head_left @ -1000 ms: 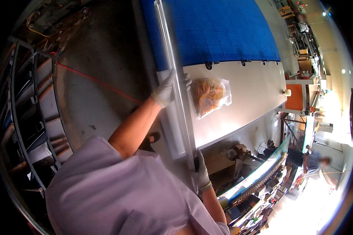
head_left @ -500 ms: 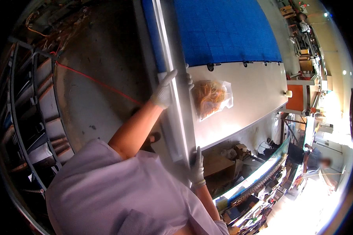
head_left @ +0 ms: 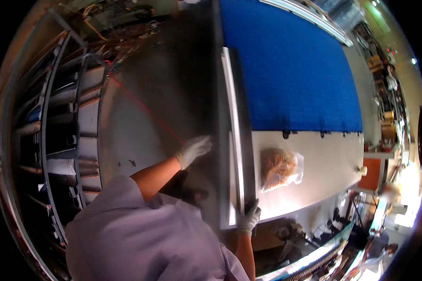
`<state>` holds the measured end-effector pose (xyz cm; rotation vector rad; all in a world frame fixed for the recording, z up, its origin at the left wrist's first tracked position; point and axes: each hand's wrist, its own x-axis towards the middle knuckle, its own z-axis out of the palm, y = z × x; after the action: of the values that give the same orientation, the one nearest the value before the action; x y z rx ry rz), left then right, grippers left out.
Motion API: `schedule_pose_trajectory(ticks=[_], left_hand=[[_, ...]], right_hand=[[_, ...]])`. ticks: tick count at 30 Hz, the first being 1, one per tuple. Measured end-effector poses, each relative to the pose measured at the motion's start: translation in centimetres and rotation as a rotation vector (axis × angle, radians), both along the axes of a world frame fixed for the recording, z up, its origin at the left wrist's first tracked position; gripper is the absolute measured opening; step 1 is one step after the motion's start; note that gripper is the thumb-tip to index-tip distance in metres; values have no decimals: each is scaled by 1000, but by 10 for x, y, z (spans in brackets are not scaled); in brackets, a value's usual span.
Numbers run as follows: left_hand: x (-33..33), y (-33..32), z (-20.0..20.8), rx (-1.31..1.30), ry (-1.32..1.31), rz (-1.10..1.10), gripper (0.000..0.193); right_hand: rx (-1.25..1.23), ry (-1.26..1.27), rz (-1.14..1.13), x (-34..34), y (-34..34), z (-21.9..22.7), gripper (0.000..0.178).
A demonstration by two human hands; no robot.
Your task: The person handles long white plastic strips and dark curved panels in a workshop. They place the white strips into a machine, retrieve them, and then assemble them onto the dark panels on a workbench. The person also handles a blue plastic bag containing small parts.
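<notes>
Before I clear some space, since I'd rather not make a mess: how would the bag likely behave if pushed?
The bag will likely sag and shift shape, as its thin film looks creased and its orange-yellow contents look like loose strands. It seems unlikely to roll or tip, since it lies flat on the table.

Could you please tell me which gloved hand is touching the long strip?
The right hand, at the near end of the long strip; the left hand is clear of it.
</notes>
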<state>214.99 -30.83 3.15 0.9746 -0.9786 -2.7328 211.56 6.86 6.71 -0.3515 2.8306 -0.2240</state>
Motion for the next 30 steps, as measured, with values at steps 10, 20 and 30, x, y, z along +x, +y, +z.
schedule_pose_trajectory(ticks=[10, 20, 30], left_hand=[[315, -15, -116, -422, -758, 154, 37], [597, 157, -61, -457, -1347, -98, 55], [847, 135, -230, -686, -1353, 474, 47]], right_hand=[[97, 60, 27, 12, 5, -10, 102], [188, 150, 153, -8, 36, -55, 102], [498, 506, 132, 84, 1, -31, 87]])
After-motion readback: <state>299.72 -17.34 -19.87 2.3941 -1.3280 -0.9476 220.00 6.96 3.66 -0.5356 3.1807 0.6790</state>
